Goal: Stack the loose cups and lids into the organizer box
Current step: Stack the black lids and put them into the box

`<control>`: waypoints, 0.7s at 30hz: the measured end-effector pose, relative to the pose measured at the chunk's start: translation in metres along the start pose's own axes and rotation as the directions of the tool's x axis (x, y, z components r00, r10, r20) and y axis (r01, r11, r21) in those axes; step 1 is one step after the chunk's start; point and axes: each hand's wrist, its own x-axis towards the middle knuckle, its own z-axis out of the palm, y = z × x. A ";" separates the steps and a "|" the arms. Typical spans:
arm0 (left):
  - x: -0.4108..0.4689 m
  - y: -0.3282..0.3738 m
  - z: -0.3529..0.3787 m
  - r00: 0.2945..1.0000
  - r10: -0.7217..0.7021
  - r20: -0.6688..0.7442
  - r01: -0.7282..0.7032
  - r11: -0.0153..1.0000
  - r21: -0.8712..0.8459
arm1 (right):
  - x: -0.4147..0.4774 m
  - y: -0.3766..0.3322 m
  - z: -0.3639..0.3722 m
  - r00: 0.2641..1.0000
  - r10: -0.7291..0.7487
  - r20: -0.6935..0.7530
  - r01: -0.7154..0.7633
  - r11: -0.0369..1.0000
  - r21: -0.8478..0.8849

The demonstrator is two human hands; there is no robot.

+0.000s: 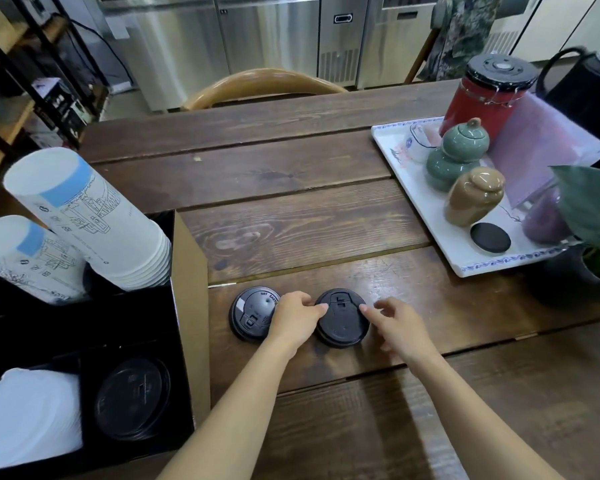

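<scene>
Two black plastic lids lie side by side on the wooden table (291,220). The left lid (252,313) is top side up; my left hand (297,317) rests between the lids, fingers curled, its fingertips touching the left rim of the right lid (342,320). My right hand (400,323) touches that lid's right rim with a fingertip, fingers apart. The lid lies flat on the table. The organizer box (191,271) stands at the left, holding two stacks of white paper cups (94,223), a stack of black lids (132,398) and a stack of white lids (28,417).
A white tray (499,265) at the right carries a green jar, a tan jar, a red canister, a black coaster and purple items. A plant stands at the right edge. A wooden chair back sits behind the table, with steel cabinets beyond.
</scene>
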 end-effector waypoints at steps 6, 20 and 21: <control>0.008 -0.009 0.013 0.995 -0.098 0.001 0.098 0.993 -0.064 | 0.003 0.001 0.014 0.991 -0.048 0.123 0.041 0.997 0.063; -0.016 0.000 -0.018 0.998 -0.042 0.036 0.053 0.914 -0.402 | 0.000 -0.022 0.013 0.962 -0.110 0.249 -0.059 0.809 0.585; -0.018 -0.001 -0.023 0.999 -0.034 -0.007 0.028 0.914 -0.404 | 0.001 -0.025 0.012 0.948 -0.135 0.288 -0.085 0.766 0.637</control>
